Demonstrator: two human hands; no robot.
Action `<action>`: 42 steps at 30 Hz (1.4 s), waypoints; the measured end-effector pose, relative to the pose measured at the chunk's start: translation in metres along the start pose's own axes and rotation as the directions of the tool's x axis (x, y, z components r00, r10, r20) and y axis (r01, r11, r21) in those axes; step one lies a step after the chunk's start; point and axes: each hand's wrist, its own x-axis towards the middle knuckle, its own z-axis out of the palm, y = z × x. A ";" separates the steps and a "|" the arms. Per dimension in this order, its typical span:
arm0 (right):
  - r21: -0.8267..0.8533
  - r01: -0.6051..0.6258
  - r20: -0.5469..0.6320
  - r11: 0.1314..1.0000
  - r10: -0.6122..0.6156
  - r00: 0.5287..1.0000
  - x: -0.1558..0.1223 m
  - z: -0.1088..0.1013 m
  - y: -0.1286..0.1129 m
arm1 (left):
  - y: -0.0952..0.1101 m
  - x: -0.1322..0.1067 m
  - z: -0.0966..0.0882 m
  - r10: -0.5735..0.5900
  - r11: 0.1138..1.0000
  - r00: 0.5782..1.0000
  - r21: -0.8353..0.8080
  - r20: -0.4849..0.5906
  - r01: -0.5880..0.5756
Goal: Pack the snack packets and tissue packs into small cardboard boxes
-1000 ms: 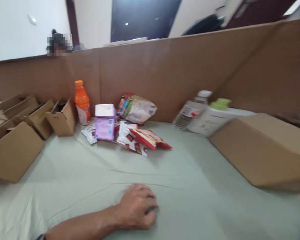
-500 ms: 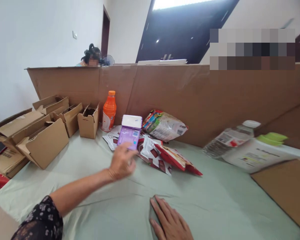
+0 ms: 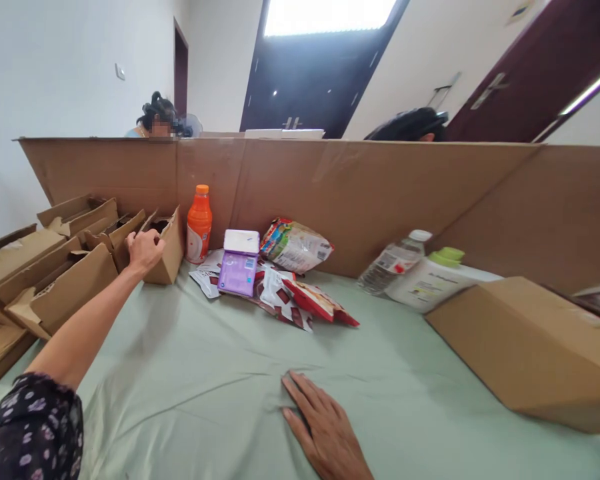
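Observation:
My left hand (image 3: 145, 249) is at the near upper edge of a small open-topped cardboard box (image 3: 171, 255), its fingers curled over the rim. The box stands upright just left of an orange bottle (image 3: 199, 223). Palm down on the green cloth (image 3: 220, 380) lies my right hand (image 3: 323, 423), fingers stretched out and holding nothing. Between the hands and the back panel, a purple packet with a white top (image 3: 239, 272) rests on several flat white-and-brown pouches (image 3: 207, 277). Beside it are a red packet (image 3: 320, 301) and a colourful bag (image 3: 296, 245).
More open cardboard boxes (image 3: 63, 293) crowd the left side. To the right lie a clear bottle (image 3: 393, 263), a white jug with a green cap (image 3: 430, 285) and a large cardboard box (image 3: 525, 353). A tall cardboard panel (image 3: 355, 200) closes the back; two people sit behind it.
My left hand has moved left, from the purple packet to the small cardboard box. My right hand stays flat on the cloth. The view has turned to the right.

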 end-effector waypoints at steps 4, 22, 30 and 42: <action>0.079 -0.054 0.046 0.995 0.051 0.998 0.002 -0.003 0.000 | -0.013 -0.070 -0.048 0.113 0.990 0.994 -0.087 -0.008 -0.114; 0.914 -0.404 0.389 -0.025 0.328 0.861 0.084 -0.042 -0.094 | -0.043 -0.292 -0.100 0.285 0.881 0.941 -0.338 -0.180 -0.332; 0.904 -0.421 0.424 -0.070 0.253 0.869 0.074 -0.039 -0.105 | -0.077 -0.322 -0.022 -0.077 0.896 0.984 -0.421 0.161 0.139; 0.743 -0.453 0.108 0.493 0.580 0.808 0.049 -0.059 0.007 | -0.045 -0.285 0.028 0.135 0.920 0.963 -0.389 0.235 -0.035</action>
